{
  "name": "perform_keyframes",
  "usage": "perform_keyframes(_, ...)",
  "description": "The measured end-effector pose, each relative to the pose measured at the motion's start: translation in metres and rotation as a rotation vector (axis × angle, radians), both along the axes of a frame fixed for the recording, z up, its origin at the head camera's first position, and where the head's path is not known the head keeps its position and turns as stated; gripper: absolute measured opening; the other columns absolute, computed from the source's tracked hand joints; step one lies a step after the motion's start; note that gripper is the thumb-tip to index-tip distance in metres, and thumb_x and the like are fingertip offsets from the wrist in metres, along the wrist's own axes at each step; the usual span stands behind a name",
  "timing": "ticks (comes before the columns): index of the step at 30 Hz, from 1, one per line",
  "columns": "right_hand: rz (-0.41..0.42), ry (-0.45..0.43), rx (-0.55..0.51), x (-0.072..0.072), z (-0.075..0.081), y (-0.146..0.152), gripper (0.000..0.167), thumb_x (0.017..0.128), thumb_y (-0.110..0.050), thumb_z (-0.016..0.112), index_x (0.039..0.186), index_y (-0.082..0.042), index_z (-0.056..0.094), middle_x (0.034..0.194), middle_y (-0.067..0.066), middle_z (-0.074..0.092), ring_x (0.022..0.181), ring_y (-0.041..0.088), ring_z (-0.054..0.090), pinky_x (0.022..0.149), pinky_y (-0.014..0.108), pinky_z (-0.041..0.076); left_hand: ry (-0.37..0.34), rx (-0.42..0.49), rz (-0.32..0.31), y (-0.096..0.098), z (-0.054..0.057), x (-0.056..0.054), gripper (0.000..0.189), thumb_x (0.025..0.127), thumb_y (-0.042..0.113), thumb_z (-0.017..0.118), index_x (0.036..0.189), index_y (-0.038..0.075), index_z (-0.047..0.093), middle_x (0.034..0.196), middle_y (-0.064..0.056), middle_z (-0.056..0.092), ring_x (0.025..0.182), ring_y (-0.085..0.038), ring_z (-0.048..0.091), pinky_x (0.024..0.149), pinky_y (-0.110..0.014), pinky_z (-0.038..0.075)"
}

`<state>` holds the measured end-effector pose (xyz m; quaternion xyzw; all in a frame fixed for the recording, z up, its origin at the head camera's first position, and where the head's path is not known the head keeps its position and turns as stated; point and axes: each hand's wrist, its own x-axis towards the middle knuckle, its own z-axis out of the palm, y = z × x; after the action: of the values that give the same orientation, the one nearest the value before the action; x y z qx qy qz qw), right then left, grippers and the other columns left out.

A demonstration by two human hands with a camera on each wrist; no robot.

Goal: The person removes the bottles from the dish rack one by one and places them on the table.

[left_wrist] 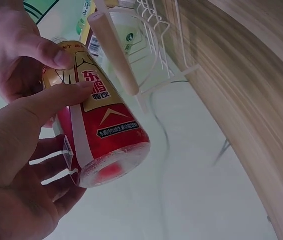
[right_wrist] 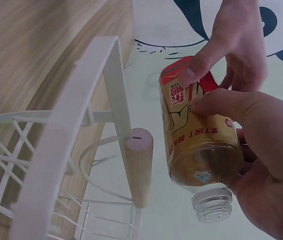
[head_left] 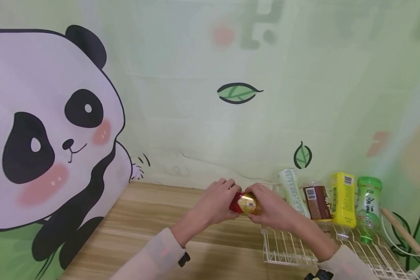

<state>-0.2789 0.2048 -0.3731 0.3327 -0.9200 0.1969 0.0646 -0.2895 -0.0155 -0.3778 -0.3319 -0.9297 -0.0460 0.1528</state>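
Both hands hold a plastic drink bottle [head_left: 244,203] with a red and gold label, lying roughly sideways above the wooden table. My left hand [head_left: 217,202] grips its red base end, thumb across the label in the left wrist view. Around the gold end toward the neck, my right hand [head_left: 274,208] holds on with thumb and fingers. The right wrist view shows the clear ridged neck [right_wrist: 211,205] pointing away from the left hand. Clear plastic shows at the bottle's base [left_wrist: 114,167].
A white wire rack [head_left: 287,263] stands at the right, partly under my right forearm. On it lie a pale bottle [head_left: 294,192], a maroon-labelled bottle [head_left: 320,204], a yellow bottle [head_left: 343,200] and a green bottle [head_left: 369,198]. The rack has a wooden handle [head_left: 402,229]. A panda-printed backdrop [head_left: 182,116] rises behind the table.
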Motion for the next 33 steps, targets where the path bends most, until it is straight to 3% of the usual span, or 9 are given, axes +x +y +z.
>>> perform_keyframes(6, -0.001, 0.036, 0.051, 0.0, 0.001, 0.003, 0.062, 0.084, -0.017, 0.091, 0.134, -0.004, 0.056, 0.126, 0.005, 0.06, 0.109, 0.018, 0.061, 0.092, 0.038, 0.061, 0.01, -0.031, -0.032, 0.004, -0.006, -0.004, 0.066, 0.086, 0.044, 0.089, 0.135, 0.01, 0.062, 0.121, -0.002, 0.062, 0.109, -0.016, 0.057, 0.096, -0.026, 0.056)
perform_keyframes(14, 0.009, 0.047, 0.054, 0.0, -0.001, 0.002, 0.061, 0.084, -0.017, 0.091, 0.134, -0.004, 0.058, 0.126, 0.005, 0.061, 0.108, 0.017, 0.062, 0.091, 0.036, 0.061, 0.024, -0.024, -0.046, 0.007, -0.012, -0.006, 0.07, 0.085, 0.047, 0.089, 0.137, 0.01, 0.061, 0.124, -0.002, 0.061, 0.11, -0.017, 0.057, 0.098, -0.027, 0.055)
perform_keyframes(21, 0.038, 0.182, 0.094, 0.0, -0.008, -0.003, 0.062, 0.085, -0.021, 0.092, 0.133, -0.002, 0.057, 0.126, 0.009, 0.062, 0.105, 0.02, 0.063, 0.087, 0.037, 0.062, 0.001, 0.023, -0.051, 0.0, -0.01, -0.005, 0.067, 0.083, 0.041, 0.092, 0.135, 0.012, 0.062, 0.124, -0.001, 0.062, 0.11, -0.018, 0.058, 0.099, -0.029, 0.055)
perform_keyframes(28, 0.055, 0.31, 0.168, 0.004, -0.009, -0.005, 0.08, 0.088, -0.04, 0.088, 0.145, 0.004, 0.054, 0.143, 0.017, 0.059, 0.127, 0.032, 0.061, 0.103, 0.047, 0.057, -0.073, 0.133, -0.038, -0.027, -0.012, -0.01, 0.065, 0.08, 0.036, 0.095, 0.132, 0.012, 0.064, 0.122, 0.0, 0.061, 0.11, -0.019, 0.056, 0.097, -0.033, 0.057)
perform_keyframes(33, 0.057, 0.295, 0.143, 0.015, 0.003, 0.0, 0.09, 0.092, -0.046, 0.083, 0.155, 0.005, 0.045, 0.156, 0.021, 0.049, 0.141, 0.037, 0.051, 0.113, 0.051, 0.049, -0.119, 0.272, 0.001, -0.062, -0.013, -0.018, 0.066, 0.077, 0.027, 0.098, 0.132, 0.01, 0.066, 0.121, -0.002, 0.063, 0.112, -0.023, 0.055, 0.096, -0.04, 0.057)
